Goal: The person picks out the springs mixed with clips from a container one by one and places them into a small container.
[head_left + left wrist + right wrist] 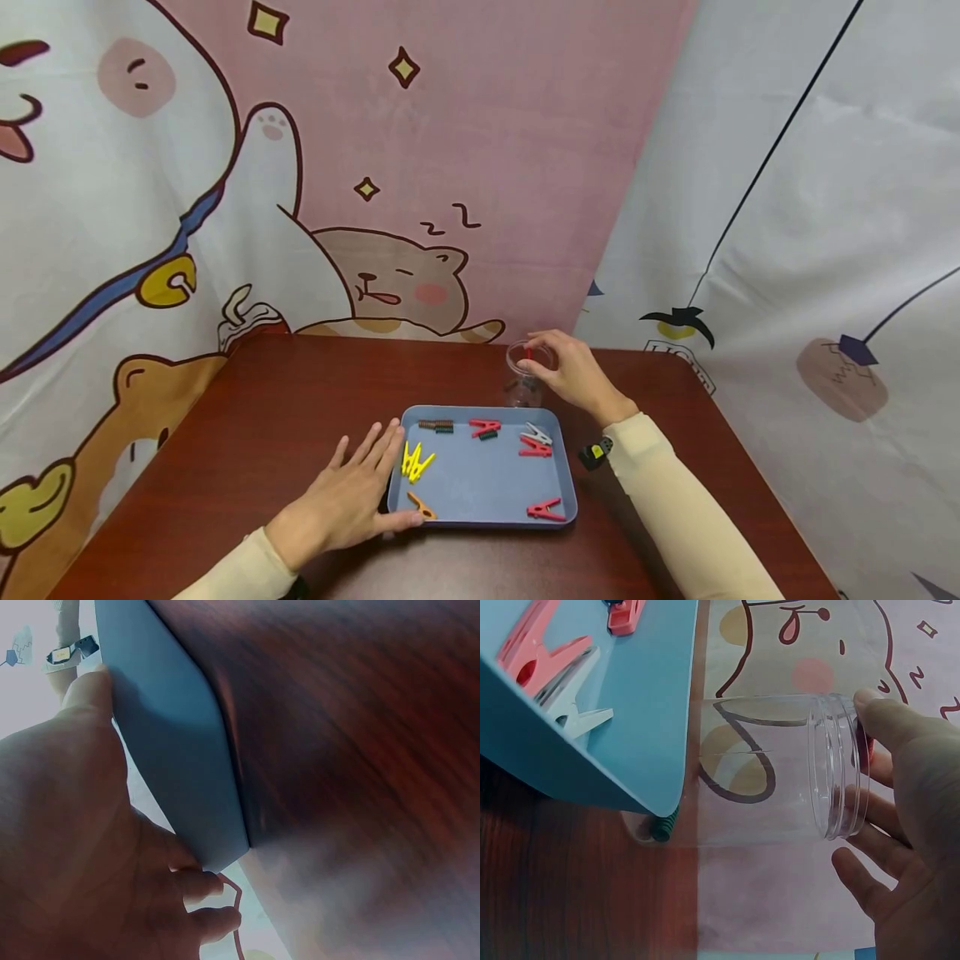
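My right hand (573, 371) is over the mouth of a clear plastic jar (522, 393), pinching a small red piece (865, 747) between thumb and fingers; the fingers hide most of it, so I cannot tell its kind. A dark green spring (664, 825) lies at the jar's bottom. My left hand (348, 487) rests on the left rim of the blue tray (480, 487), fingers spread and straight. In the tray lie yellow clips (416, 463), an orange clip (422, 505), several red clips (545, 509), a white clip (536, 433), and brown and green springs (436, 426).
The tray stands on a dark red-brown wooden table (300, 400), with the jar just behind its back right corner. A cartoon-printed curtain (510, 167) hangs behind the table. There is a black band with a small device (596, 453) at my right wrist.
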`<state>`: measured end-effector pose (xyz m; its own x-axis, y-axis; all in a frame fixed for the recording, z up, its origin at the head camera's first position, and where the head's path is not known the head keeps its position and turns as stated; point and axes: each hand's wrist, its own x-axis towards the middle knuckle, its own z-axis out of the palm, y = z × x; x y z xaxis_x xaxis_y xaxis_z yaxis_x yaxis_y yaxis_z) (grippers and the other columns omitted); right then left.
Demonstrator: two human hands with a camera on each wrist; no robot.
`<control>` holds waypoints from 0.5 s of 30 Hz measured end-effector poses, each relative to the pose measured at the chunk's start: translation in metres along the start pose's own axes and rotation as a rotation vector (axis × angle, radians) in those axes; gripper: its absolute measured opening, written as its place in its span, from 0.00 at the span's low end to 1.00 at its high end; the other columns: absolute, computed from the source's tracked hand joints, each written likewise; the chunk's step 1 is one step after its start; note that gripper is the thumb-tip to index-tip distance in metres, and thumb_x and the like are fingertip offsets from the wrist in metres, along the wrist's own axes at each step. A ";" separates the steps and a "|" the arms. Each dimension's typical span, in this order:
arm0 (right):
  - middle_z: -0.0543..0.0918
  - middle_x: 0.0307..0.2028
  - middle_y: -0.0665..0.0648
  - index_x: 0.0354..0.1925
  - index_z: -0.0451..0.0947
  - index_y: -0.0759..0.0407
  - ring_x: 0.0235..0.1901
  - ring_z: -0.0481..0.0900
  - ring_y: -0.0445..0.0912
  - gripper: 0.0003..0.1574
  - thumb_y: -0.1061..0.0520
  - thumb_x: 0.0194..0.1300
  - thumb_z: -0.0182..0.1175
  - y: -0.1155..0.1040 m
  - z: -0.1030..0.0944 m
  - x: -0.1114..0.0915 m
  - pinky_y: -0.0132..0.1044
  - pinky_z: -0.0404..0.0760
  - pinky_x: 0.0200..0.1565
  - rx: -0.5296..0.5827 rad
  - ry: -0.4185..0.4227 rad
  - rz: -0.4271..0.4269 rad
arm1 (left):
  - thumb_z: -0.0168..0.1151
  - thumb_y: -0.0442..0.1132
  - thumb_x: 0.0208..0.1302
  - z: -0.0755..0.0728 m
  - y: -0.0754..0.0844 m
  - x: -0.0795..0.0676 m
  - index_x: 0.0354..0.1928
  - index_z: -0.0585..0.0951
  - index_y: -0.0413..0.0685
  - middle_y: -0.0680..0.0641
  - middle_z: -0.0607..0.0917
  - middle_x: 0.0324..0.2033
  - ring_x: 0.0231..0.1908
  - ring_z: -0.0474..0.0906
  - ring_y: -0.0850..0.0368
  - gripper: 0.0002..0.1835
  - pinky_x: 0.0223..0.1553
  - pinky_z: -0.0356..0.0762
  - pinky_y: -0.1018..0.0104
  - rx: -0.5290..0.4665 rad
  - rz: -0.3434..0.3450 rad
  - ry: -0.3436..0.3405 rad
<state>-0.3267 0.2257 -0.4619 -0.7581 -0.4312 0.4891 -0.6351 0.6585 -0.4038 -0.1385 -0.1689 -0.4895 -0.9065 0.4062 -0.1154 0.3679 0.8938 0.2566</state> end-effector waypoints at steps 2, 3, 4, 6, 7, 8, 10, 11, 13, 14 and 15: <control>0.92 0.68 0.63 0.61 0.91 0.60 0.67 0.92 0.62 0.25 0.50 0.74 0.83 0.001 0.000 0.000 0.62 0.91 0.69 -0.002 -0.001 0.002 | 0.59 0.91 0.68 0.000 0.000 0.000 0.97 0.51 0.44 0.42 0.49 0.97 0.96 0.50 0.35 0.74 0.89 0.51 0.17 -0.001 -0.001 -0.001; 0.92 0.68 0.64 0.61 0.91 0.60 0.67 0.92 0.62 0.25 0.50 0.74 0.83 0.000 0.000 0.000 0.62 0.91 0.69 -0.002 -0.003 0.003 | 0.60 0.90 0.68 0.000 0.000 0.000 0.97 0.51 0.44 0.42 0.50 0.97 0.96 0.50 0.35 0.74 0.88 0.52 0.17 -0.001 -0.001 -0.001; 0.92 0.68 0.64 0.61 0.91 0.60 0.67 0.92 0.62 0.25 0.50 0.74 0.84 0.000 0.000 0.000 0.62 0.91 0.69 -0.003 -0.005 0.006 | 0.60 0.90 0.68 0.000 0.000 0.000 0.97 0.51 0.44 0.42 0.50 0.97 0.96 0.50 0.35 0.74 0.88 0.52 0.17 -0.001 -0.002 -0.001; 0.92 0.68 0.65 0.62 0.91 0.60 0.67 0.92 0.63 0.25 0.49 0.74 0.83 0.000 0.000 0.000 0.63 0.90 0.70 -0.002 -0.009 0.007 | 0.61 0.90 0.69 0.000 0.000 0.000 0.97 0.51 0.44 0.41 0.50 0.97 0.96 0.51 0.35 0.74 0.88 0.52 0.17 -0.003 -0.002 -0.001; 0.92 0.68 0.65 0.62 0.91 0.60 0.67 0.92 0.63 0.25 0.49 0.74 0.83 0.000 0.000 0.000 0.63 0.90 0.70 -0.002 -0.011 0.009 | 0.61 0.89 0.69 -0.001 0.000 0.000 0.96 0.51 0.44 0.41 0.50 0.97 0.95 0.51 0.35 0.74 0.88 0.52 0.17 -0.004 -0.002 -0.001; 0.92 0.68 0.65 0.62 0.91 0.60 0.67 0.92 0.63 0.26 0.49 0.74 0.83 0.000 -0.001 0.000 0.63 0.90 0.70 -0.002 -0.013 0.010 | 0.61 0.89 0.69 -0.001 0.001 0.000 0.96 0.51 0.43 0.41 0.51 0.97 0.95 0.51 0.35 0.73 0.88 0.52 0.17 -0.005 -0.001 0.000; 0.92 0.68 0.65 0.64 0.91 0.60 0.67 0.92 0.63 0.27 0.49 0.74 0.83 -0.001 -0.001 0.001 0.63 0.90 0.70 -0.004 -0.015 0.013 | 0.61 0.89 0.69 -0.001 0.001 0.000 0.96 0.52 0.43 0.40 0.51 0.97 0.95 0.51 0.35 0.73 0.88 0.52 0.17 -0.006 0.001 0.002; 0.92 0.67 0.65 0.65 0.90 0.60 0.67 0.92 0.62 0.28 0.49 0.74 0.83 -0.001 -0.002 0.001 0.62 0.91 0.70 -0.003 -0.017 0.016 | 0.61 0.89 0.69 -0.001 0.001 0.000 0.96 0.52 0.43 0.40 0.51 0.97 0.95 0.51 0.35 0.73 0.88 0.52 0.17 -0.007 0.001 0.001; 0.93 0.66 0.64 0.67 0.89 0.61 0.65 0.93 0.63 0.30 0.49 0.74 0.83 -0.001 -0.002 0.001 0.62 0.92 0.68 0.002 -0.018 0.021 | 0.61 0.89 0.69 -0.001 0.001 0.000 0.96 0.51 0.43 0.40 0.51 0.97 0.95 0.51 0.35 0.73 0.88 0.52 0.17 -0.007 0.002 0.001; 0.93 0.65 0.64 0.68 0.88 0.60 0.64 0.93 0.63 0.31 0.49 0.74 0.83 -0.002 -0.002 0.001 0.61 0.92 0.67 0.005 -0.019 0.022 | 0.61 0.89 0.69 -0.001 0.001 0.000 0.96 0.51 0.43 0.40 0.51 0.97 0.95 0.51 0.35 0.73 0.88 0.52 0.17 -0.007 0.002 0.001; 0.93 0.64 0.63 0.69 0.88 0.61 0.63 0.94 0.63 0.32 0.49 0.74 0.83 -0.002 -0.002 0.001 0.61 0.93 0.66 0.008 -0.019 0.023 | 0.61 0.89 0.69 -0.001 0.001 0.000 0.96 0.51 0.43 0.40 0.51 0.97 0.95 0.51 0.35 0.73 0.88 0.52 0.17 -0.006 0.003 0.000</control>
<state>-0.3261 0.2256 -0.4587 -0.7751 -0.4276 0.4652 -0.6186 0.6636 -0.4207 -0.1388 -0.1683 -0.4879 -0.9054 0.4090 -0.1141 0.3695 0.8912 0.2631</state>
